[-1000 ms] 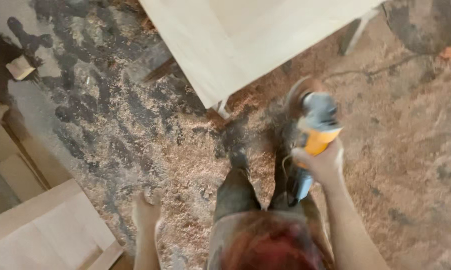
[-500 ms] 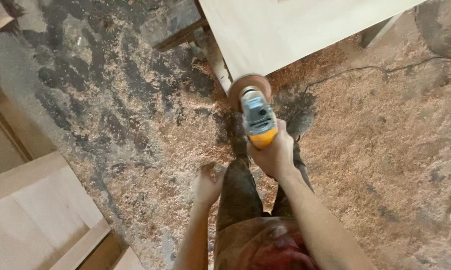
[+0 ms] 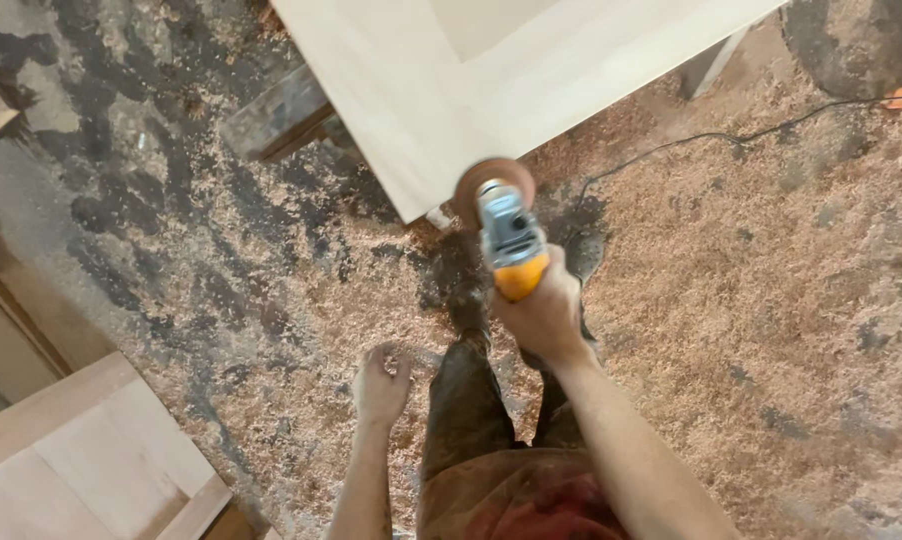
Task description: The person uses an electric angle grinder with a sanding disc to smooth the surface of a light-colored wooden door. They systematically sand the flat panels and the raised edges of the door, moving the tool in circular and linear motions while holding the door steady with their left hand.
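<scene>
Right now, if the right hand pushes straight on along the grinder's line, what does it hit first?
Likely the pale wooden panel. The right hand holds the angle grinder pointing up-frame, its disc already at the panel's near edge. Contact can't be confirmed; depth is unclear.

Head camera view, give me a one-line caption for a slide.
Right hand holds an orange-and-grey angle grinder at a pale wooden panel's corner; left hand hangs free above the sawdust-covered floor.

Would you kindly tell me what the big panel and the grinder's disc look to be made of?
The panel looks like pale, unfinished wood: matte, with faint board seams. The disc on the grinder in the right hand seems brown abrasive paper, though it is blurred.
</scene>
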